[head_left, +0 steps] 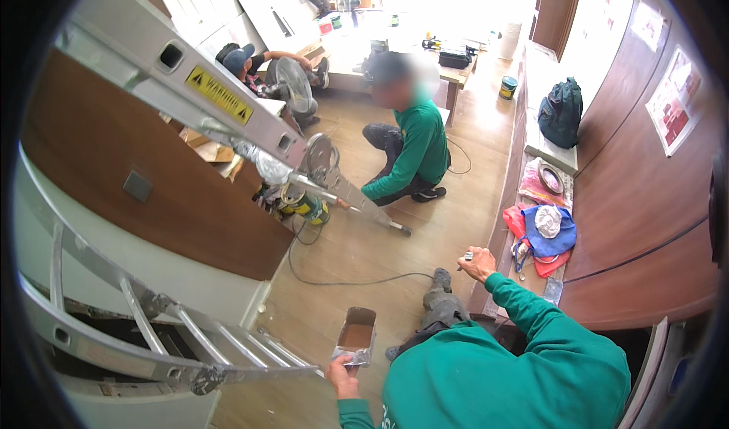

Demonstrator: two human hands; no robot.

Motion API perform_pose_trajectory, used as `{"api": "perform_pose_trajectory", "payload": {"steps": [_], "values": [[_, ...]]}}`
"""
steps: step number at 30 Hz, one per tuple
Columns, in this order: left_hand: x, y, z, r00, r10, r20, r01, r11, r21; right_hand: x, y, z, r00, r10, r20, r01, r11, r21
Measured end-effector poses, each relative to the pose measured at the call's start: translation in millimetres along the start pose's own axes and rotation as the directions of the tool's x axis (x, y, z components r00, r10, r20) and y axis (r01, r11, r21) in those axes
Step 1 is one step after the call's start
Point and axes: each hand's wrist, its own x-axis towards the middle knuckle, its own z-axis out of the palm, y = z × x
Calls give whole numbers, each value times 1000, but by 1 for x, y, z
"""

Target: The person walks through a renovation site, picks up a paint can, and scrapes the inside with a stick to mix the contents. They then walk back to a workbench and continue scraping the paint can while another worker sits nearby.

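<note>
The left hand [345, 379] grasps the near end of an open rectangular trough [361, 355]. The trough is above the wood-plank floor [326, 300], near the end of a metal ladder [144, 317] with straight, parallel rungs. Its near wall is greyish with pale smears; the interior is brown. The right hand [478, 263] is clenched around a small pale object [468, 257], too small to identify. To its right, crumpled blue fabric [560, 242] carries a bunched white cloth [547, 221], beside a smooth reddish-brown panel [645, 231]. Both arms wear green fabric sleeves [531, 307].
</note>
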Motion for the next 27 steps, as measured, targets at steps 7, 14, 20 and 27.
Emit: {"api": "perform_pose_trajectory", "payload": {"steps": [7,14,20,27], "values": [[-11,-23,158,978,-68,197,43,991,128,72,74,-19,995,102,-15,-100,991,94],[-33,-59,331,930,-139,340,31,952,304,158,148,-65,973,198,-118,-153,937,314],[-67,-68,477,816,-246,522,37,925,379,186,177,-148,886,425,-186,-133,617,776],[-114,-72,663,623,-300,722,-61,902,427,226,190,-236,790,566,-236,48,327,944]]}}
